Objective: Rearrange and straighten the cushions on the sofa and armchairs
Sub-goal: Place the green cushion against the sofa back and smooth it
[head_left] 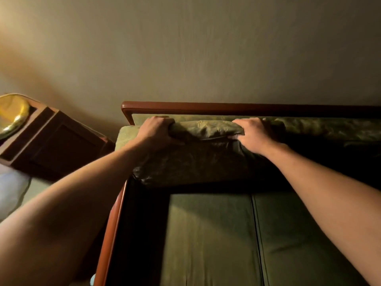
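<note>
Head view is showing me leaning over the sofa (210, 234), both arms reaching toward the wall at the top of the frame. My left hand (156, 131) is clamping the upper left corner of the back cushion (204, 159), fingers curling over its top edge, and my right hand (254, 135) is pinching the same top edge further right, bunching the fabric into a soft ridge between them. The cushion is standing against the backrest at centre frame, just under the wooden top rail (237, 107).

I judge the work to be early: this cushion is sitting crumpled and slightly askew, the next back cushion (329, 129) at the right edge is lying slumped, and no armchairs are showing, so they are presumably waiting.

The cushion cover is looking like olive damask with a faint leaf pattern and a slight sheen, limp and creased. The seat cushions (212, 240) below are looking flat, smooth and boxy, with a dark seam between them. The frame is polished reddish wood with rounded corners. A dark panelled side cabinet (55, 145) is standing at the left.
</note>
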`<state>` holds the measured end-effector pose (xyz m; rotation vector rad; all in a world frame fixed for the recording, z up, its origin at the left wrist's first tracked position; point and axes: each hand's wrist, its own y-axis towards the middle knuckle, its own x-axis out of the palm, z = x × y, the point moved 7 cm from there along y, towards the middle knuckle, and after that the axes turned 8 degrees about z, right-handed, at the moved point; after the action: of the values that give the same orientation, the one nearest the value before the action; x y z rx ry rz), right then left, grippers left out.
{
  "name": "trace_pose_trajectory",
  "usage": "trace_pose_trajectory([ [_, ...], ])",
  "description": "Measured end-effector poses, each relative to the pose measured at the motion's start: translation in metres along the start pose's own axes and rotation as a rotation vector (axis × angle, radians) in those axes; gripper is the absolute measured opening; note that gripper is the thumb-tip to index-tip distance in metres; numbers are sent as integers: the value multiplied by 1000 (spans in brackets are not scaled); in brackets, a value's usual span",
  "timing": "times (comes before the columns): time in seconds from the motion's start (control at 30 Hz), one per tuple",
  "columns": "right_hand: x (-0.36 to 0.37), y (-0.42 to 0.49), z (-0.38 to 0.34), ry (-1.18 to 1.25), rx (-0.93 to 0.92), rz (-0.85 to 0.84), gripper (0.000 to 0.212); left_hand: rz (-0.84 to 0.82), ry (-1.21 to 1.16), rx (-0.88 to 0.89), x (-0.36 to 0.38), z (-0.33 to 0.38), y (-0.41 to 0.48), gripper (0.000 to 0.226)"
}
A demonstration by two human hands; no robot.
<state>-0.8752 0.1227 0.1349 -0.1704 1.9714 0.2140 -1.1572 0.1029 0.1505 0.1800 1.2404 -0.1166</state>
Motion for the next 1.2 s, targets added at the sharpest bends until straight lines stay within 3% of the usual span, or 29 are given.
trace_pose_trajectory([
  [0.13, 18, 24, 30, -1, 100, -20, 43, 124, 19, -62, 40, -25, 7, 65],
  [0.2, 38, 16, 57, -95, 236, -187, 50, 123, 60, -115, 65, -42, -3, 68],
  [0.27, 49, 5, 76, -257, 256, -295, 57, 75, 123, -99, 85, -48, -7, 74],
  [0.57, 59, -4, 78, -410, 320, -205, 56, -11, 99, -87, 96, -57, 10, 77],
  [0.8, 44, -24, 57, -332, 281, -227, 65, -28, 132, -117, 86, -27, -14, 87],
  [0.97, 20, -53, 14, 29, 221, -193, 70, -5, 37, -169, 62, 18, -50, 87],
  [1.2, -26, -94, -56, 200, -27, -246, 66, 150, 27, -354, -3, 89, -154, 79],
])
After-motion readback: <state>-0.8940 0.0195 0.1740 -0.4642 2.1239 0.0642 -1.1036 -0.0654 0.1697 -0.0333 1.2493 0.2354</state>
